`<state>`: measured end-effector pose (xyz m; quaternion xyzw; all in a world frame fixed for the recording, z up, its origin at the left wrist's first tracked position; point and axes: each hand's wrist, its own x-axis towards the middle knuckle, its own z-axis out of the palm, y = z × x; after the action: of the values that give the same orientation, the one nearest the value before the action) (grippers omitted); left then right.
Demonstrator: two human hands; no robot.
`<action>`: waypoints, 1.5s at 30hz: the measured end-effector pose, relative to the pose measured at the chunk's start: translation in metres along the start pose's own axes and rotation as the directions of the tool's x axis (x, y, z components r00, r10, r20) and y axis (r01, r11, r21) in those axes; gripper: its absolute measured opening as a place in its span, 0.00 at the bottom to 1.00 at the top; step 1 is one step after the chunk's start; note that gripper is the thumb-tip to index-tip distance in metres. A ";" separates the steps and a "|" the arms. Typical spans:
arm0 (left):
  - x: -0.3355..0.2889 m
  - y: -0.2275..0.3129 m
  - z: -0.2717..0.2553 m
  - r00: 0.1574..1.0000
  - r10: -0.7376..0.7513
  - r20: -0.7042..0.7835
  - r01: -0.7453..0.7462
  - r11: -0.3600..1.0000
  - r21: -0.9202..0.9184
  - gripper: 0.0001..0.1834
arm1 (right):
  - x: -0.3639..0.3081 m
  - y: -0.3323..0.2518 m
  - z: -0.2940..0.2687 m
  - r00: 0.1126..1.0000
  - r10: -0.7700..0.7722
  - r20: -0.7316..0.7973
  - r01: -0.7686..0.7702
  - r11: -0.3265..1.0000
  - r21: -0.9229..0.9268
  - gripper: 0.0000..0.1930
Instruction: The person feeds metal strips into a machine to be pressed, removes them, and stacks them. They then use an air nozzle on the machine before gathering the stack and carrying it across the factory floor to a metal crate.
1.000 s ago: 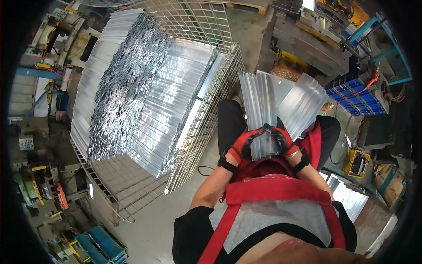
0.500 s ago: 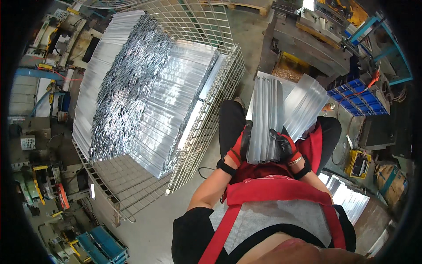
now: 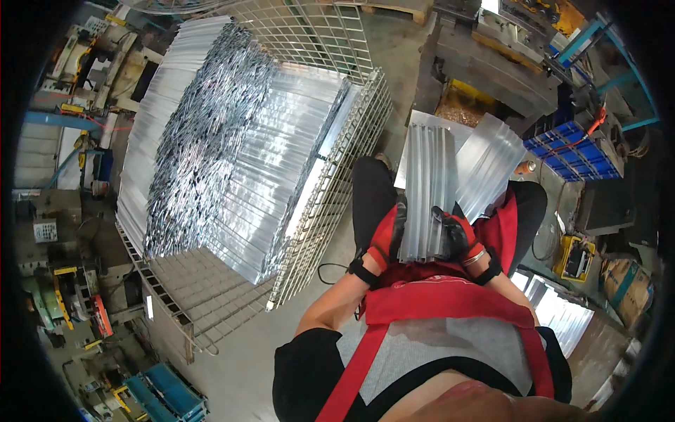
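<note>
A bundle of long, shiny metal strips (image 3: 427, 190) stands lengthwise in front of me, its near end close to my apron. My left hand (image 3: 391, 231), in a red and black glove, presses against the bundle's left side near that end. Opposite it, my gloved right hand (image 3: 457, 235) grips the right side, thumb lying over the strips. The bundle is squeezed between both hands, and the fingers beneath it are hidden. Just beyond my right hand, a second fan of similar strips (image 3: 490, 165) lies slanted over my lap and a pale flat sheet (image 3: 404, 158).
A wire mesh cage (image 3: 330, 190) to my left holds large stacks of metal strips (image 3: 274, 148). Ahead on the right stand a heavy press machine (image 3: 485, 74) and a blue crate (image 3: 576, 151). A yellow box (image 3: 574, 259) and more strips (image 3: 562, 320) lie at my right.
The bundle between my hands has shifted slightly to the right, and my left hand has moved a little with it. Both hands keep their hold.
</note>
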<state>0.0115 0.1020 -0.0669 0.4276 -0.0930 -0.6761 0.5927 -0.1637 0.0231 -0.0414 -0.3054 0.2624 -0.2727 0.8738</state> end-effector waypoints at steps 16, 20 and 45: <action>-0.051 0.050 0.040 0.979 0.203 0.010 -0.176 0.821 0.544 0.21 | -0.007 0.007 0.000 0.975 -0.217 0.046 0.221 0.939 -0.265 0.25; -0.052 0.062 0.049 0.961 0.272 -0.058 -0.183 0.775 0.605 0.20 | 0.003 0.000 0.007 0.993 -0.116 -0.024 0.096 0.905 -0.415 0.25; -0.242 0.011 0.187 0.930 0.213 -0.299 -0.118 0.945 0.305 0.42 | -0.119 -0.082 0.106 0.984 0.137 0.113 -0.096 0.947 -0.307 0.24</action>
<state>-0.1260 0.2415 0.1684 0.6044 -0.1247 -0.5226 0.5882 -0.2082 0.0857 0.1198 -0.4362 0.2596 -0.1566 0.8473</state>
